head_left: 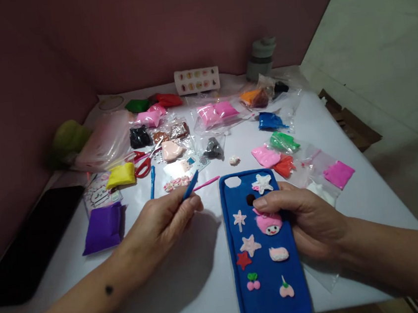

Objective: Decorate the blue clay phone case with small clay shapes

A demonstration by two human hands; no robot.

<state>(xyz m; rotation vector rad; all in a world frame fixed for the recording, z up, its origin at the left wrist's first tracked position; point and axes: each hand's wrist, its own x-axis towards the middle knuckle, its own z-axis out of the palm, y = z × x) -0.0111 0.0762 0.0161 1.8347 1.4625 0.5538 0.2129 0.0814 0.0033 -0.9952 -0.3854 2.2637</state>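
Under right hand (309,220), blue phone case (267,270)

The blue clay-covered phone case (265,250) lies at the near edge of the white counter (193,287), right of the middle, with the right hand (305,221) at its right side and the thumb across it. On the case sit a pale clay star (262,183) near its far end and a pink clay head (269,223) nearer its middle. The left hand (164,223) is left of the case, its grip around a blue plastic modelling tool (190,186). Further left, near the left edge, lies a purple clay packet (102,228), with a yellow clay packet (120,175) behind it. Red-handled scissors (140,164) lie just right of that packet. A white rectangular tray (197,80) stands at the far edge, and a grey bottle (261,59) at the far right corner.
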